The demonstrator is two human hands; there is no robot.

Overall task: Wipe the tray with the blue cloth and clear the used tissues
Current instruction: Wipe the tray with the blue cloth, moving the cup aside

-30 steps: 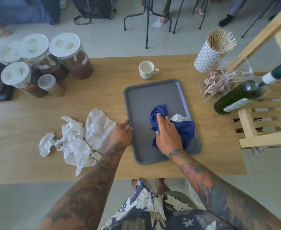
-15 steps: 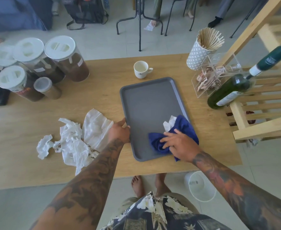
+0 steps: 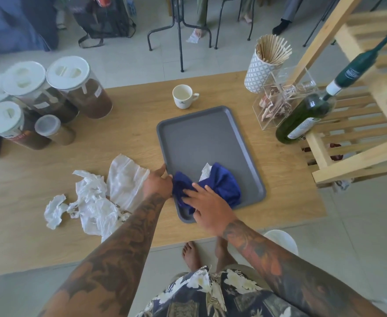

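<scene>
Pressing spread fingers (image 3: 196, 187) flat on the cloth (image 3: 220, 184), I steady the tray (image 3: 201, 136) with my left hand (image 3: 157, 183).

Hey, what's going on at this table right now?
A person is wiping a grey tray on a wooden table. The right hand presses a blue cloth onto the tray's near end, while the left hand steadies its left edge. Crumpled used tissues lie on the table left of the tray, not cleared yet.
</scene>
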